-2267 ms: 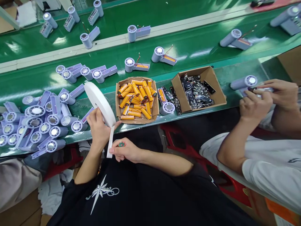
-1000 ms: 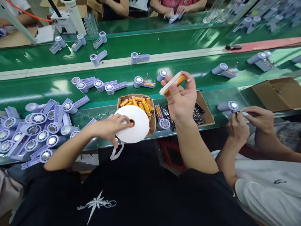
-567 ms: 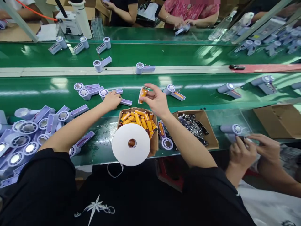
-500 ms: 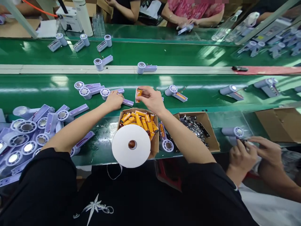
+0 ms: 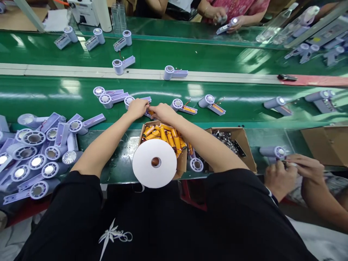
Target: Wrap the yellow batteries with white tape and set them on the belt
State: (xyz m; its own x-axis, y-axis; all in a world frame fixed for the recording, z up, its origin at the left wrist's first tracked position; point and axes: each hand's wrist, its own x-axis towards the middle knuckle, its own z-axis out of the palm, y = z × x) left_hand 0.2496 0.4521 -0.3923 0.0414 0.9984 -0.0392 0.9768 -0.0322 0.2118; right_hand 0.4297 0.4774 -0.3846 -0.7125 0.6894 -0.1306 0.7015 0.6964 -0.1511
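My left hand (image 5: 138, 108) is closed on a lavender fan housing (image 5: 148, 115) lying at the near side of the green belt; most of the housing is hidden under my fingers. My right hand (image 5: 162, 111) meets it from the right, its fingers bent down onto the open handle. A bit of orange at those fingertips belongs to the battery, which is otherwise covered. Just in front of my hands, a cardboard box (image 5: 182, 168) holds many orange batteries (image 5: 170, 137). A white tape roll (image 5: 145, 170) leans over that box's near side.
Several loose housings (image 5: 111, 99) lie left on the belt (image 5: 152, 87); housings with batteries (image 5: 187, 108) lie right. A housing pile (image 5: 35, 152) fills the left bench. A box of small black parts (image 5: 244, 145) stands right, beside a co-worker's hands (image 5: 282, 177). Another person works across the belt.
My right hand has carried the orange battery left and down to the housing at my left hand. A housing with a battery, formerly behind my right hand, now shows. The view has shifted slightly.
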